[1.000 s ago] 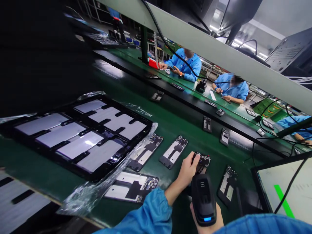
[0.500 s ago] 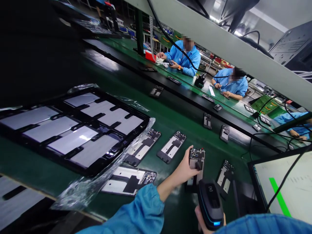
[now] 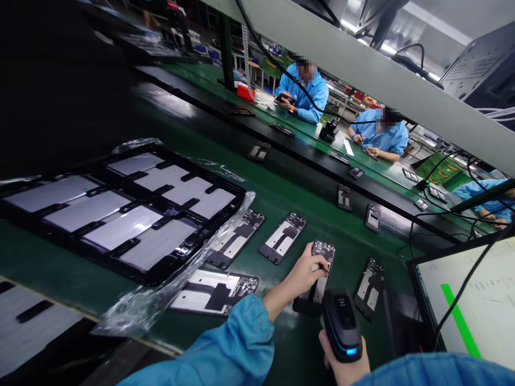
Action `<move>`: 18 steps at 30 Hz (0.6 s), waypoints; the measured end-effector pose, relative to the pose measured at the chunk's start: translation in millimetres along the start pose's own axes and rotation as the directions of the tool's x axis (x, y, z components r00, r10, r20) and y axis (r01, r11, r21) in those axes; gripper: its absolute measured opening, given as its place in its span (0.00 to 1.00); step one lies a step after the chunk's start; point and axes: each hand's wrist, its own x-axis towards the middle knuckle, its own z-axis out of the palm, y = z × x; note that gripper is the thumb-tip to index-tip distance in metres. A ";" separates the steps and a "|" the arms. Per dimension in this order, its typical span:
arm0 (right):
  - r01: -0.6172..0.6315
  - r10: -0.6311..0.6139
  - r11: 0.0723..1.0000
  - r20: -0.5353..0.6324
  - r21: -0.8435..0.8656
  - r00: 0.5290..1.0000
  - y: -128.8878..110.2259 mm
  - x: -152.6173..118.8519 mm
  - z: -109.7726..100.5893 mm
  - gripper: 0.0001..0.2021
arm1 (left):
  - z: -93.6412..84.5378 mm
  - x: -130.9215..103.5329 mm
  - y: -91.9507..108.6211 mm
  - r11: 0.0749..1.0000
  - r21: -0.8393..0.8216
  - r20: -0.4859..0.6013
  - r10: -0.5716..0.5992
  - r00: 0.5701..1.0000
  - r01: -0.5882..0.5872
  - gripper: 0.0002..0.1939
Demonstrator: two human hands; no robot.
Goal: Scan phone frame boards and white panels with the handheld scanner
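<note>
My left hand is closed at the left edge of an opened phone, its fingertips over the phone's inner face. The circuit board shows at the phone's top end; part of the rest is behind my fingers and the scanner. In my right hand I grip a black handheld barcode scanner with a lit blue strip, its head toward the phone's lower end. To the right lies another opened phone. On the left side are an opened phone, a second opened phone and one lying sideways.
A black tray with pale panels sits at left on crumpled clear plastic. A monitor stands at right. Beyond runs a dark conveyor belt carrying phones. Co-workers in blue work across it. Cables hang at right.
The phone at my left hand has shifted slightly left and tilted, and my fingers have curled further over it. The scanner has moved a little left and up. A co-worker's hands have drawn together.
</note>
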 end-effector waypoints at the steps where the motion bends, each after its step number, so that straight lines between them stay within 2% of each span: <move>1: -0.010 0.011 1.000 0.064 -0.012 0.998 -3.5 4.7 -1.7 0.22 | 0.4 0.3 -0.1 1.000 0.018 -0.005 0.009 1.000 -0.008 0.03; 4: -0.003 0.003 1.000 0.234 -0.001 0.972 -17.1 16.0 -3.8 0.22 | 2.3 3.0 1.0 0.999 0.039 0.004 0.025 1.000 -0.025 0.03; 7: -0.029 0.023 0.999 0.317 0.015 0.948 -27.0 18.9 -3.1 0.24 | 5.3 7.5 -0.1 0.999 0.047 -0.045 -0.015 0.999 0.017 0.02; 12: -0.057 0.043 0.998 0.292 0.040 0.955 -30.0 9.9 -2.6 0.20 | 10.7 11.4 -3.3 0.999 0.043 -0.226 -0.019 0.974 0.029 0.04; 16: -0.013 -0.007 0.998 0.278 0.069 0.961 -39.3 0.2 -2.5 0.11 | 9.7 10.2 6.2 0.999 0.010 -0.242 -0.031 0.970 0.034 0.06; 18: -0.003 -0.013 0.998 0.251 0.063 0.968 -46.0 -1.6 -2.3 0.10 | 7.1 9.4 14.2 0.998 -0.001 -0.240 -0.067 0.968 0.069 0.06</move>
